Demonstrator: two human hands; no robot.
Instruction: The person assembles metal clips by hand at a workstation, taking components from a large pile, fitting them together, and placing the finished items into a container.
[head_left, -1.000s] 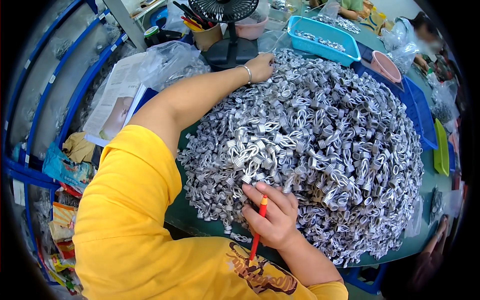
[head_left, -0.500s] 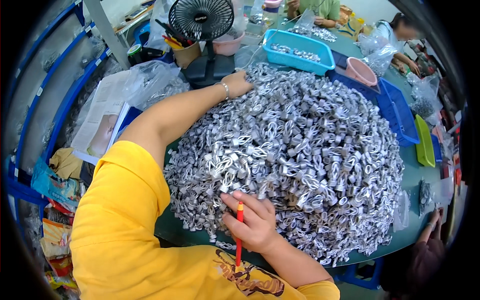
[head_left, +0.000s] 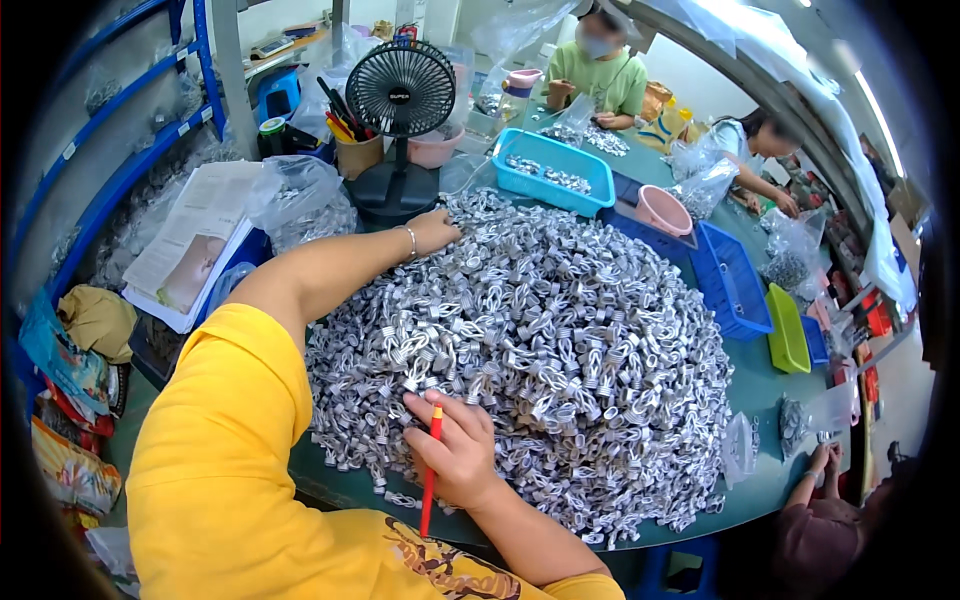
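Observation:
A large heap of small silvery metal pieces (head_left: 560, 340), each with a ribbed collar and a loop, covers the table in front of me. My left hand (head_left: 435, 232), with a bracelet at the wrist, reaches to the heap's far left edge; its fingers are mostly hidden, so I cannot see whether it grips a piece. Closer to me, my right hand (head_left: 460, 450) rests against the heap's near left side. It is closed around a slim red pen (head_left: 430, 475), held nearly upright, while its fingertips touch the metal pieces.
Behind my left hand stand a black fan (head_left: 402, 100) and a pen-filled cup (head_left: 358, 157). A turquoise tray (head_left: 552, 200), a pink bowl (head_left: 665, 210), a blue basket (head_left: 730, 285) and a green bin (head_left: 787, 330) line the far side. Co-workers sit around the table.
My view has tilted up, bringing more of the far side and the co-workers into sight. Both hands stay at about the same places on the heap, the right still with the red pen.

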